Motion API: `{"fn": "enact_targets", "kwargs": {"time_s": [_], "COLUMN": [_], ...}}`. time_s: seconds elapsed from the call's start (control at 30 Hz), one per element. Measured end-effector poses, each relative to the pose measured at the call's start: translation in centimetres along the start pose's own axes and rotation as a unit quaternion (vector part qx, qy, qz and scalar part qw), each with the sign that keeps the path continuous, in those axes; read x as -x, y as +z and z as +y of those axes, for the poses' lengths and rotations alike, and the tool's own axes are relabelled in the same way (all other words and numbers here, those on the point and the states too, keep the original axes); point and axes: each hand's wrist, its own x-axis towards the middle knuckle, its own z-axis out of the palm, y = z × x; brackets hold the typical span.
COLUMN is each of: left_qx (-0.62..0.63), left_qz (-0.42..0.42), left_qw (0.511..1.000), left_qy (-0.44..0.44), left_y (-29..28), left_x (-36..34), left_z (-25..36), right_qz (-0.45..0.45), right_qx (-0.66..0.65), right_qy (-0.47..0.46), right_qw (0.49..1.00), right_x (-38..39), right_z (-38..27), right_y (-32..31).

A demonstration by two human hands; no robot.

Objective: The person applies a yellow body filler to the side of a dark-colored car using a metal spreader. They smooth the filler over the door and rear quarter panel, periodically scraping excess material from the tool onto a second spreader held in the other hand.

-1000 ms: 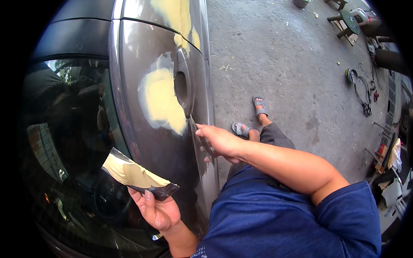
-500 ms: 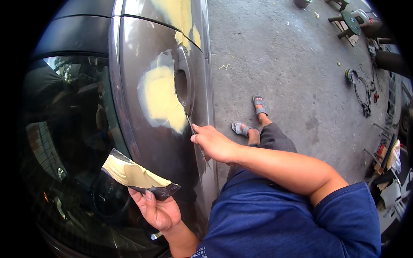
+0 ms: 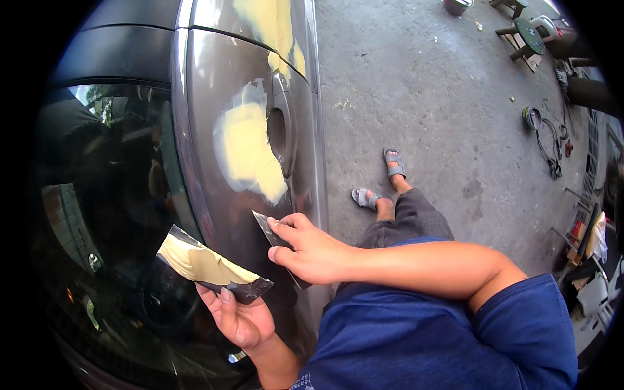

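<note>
My left hand [image 3: 239,320] grips a dark flat plate [image 3: 250,292] by its lower edge, thumb on top. A thick layer of pale yellow body filler [image 3: 205,263] lies across it. My right hand [image 3: 309,250] pinches a thin dark spreader [image 3: 276,240] between thumb and fingers, to the right of the plate and apart from it. Above the spreader, a smooth patch of yellow filler [image 3: 250,153] covers the grey car door [image 3: 201,110] beside the door handle [image 3: 283,114]. More filler [image 3: 273,29] coats the panel beyond the door seam.
The car's dark window [image 3: 117,182] fills the left side. Concrete floor [image 3: 442,117] stretches to the right, with my sandalled feet on it. At the far right are a small green stool [image 3: 530,36], a coiled cable [image 3: 551,146] and assorted clutter. A bucket [image 3: 457,6] stands at the far edge.
My right hand has drawn the spreader away from the lower edge of the door handle, down and left toward the plate. My left hand and its plate have hardly moved.
</note>
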Motion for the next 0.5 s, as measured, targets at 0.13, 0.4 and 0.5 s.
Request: {"fn": "enact_targets", "kwargs": {"time_s": [0.13, 0.4, 0.5], "left_qx": [0.000, -0.001, -0.006], "left_qz": [0.013, -0.001, -0.024], "left_qw": [0.999, 1.000, 1.000], "left_qy": [-0.029, -0.014, 0.009], "left_y": [1.1, 2.7, 2.2], "left_x": [0.2, -0.3, -0.3], "left_z": [-0.4, 0.2, 0.7], "right_qz": [-0.033, 0.004, 0.033], "right_qx": [-0.143, 0.041, -0.180], "right_qy": [-0.152, -0.305, -0.113], "right_qw": [0.977, 0.951, 0.977], "right_x": [3.4, 3.7, 2.1], "right_z": [-1.3, 3.7, 4.3], "right_y": [-3.9, -4.3, -6.4]}}
